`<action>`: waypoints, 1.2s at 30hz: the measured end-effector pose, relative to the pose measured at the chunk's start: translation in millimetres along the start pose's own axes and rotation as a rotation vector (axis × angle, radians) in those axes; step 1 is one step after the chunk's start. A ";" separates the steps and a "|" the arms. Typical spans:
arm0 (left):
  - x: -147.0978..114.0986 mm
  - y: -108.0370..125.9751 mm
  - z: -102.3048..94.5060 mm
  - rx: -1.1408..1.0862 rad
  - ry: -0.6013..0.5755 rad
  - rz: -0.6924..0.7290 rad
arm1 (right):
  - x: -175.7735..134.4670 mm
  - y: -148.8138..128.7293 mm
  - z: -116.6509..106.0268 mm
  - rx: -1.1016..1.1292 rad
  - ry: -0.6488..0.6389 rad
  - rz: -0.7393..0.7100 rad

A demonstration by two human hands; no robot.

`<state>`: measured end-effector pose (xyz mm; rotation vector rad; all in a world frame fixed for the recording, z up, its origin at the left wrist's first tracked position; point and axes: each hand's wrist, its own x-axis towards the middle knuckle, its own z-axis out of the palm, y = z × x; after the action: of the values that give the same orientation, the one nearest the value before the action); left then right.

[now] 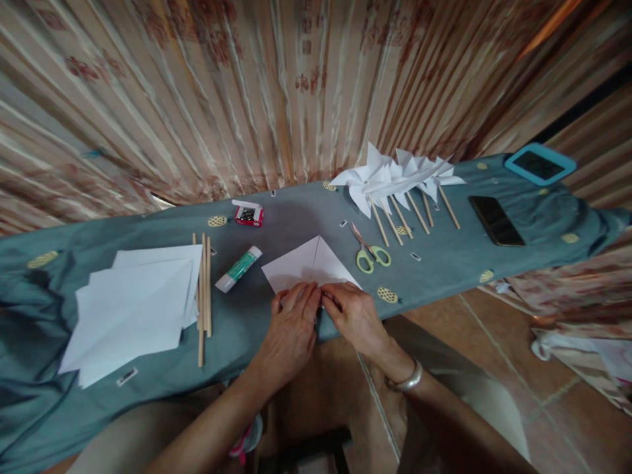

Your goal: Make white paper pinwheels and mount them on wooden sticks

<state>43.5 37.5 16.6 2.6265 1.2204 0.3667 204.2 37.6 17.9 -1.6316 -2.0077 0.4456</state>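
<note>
Head view: how do the hands sit?

The left hand (295, 316) and right hand (354, 315) come together on the white paper (309, 262), at the front edge of the cloth-covered table (444, 266). Fingers press there; I cannot tell whether either hand pinches it.

Any room beside the paper?

A strip of cloth separates it from the white tube (239, 270) leftward; scissors (366, 248) lie just to its right.

Readable labels?

The tube's green label is too small to read. Farther back sits a red box (249, 224), print likewise illegible; paper pinwheels (385, 179) line the far edge.
</note>
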 end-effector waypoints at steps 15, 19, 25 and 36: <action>1.6 -2.3 -0.5 -0.044 -0.016 -0.015 | 1.4 -0.6 -1.8 0.022 -0.017 0.024; 3.0 -2.7 -2.5 -0.026 -0.025 -0.003 | 1.1 0.5 -0.8 0.021 -0.013 0.015; 8.0 -2.3 -5.8 0.015 -0.014 0.024 | 1.1 2.9 1.3 0.005 -0.007 0.024; 14.8 -3.7 -4.3 -0.022 0.053 0.047 | 10.2 8.5 -10.8 0.041 0.052 0.102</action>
<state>48.8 51.6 21.5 2.6463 1.1652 0.4587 215.7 48.8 23.8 -1.7077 -1.8720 0.4732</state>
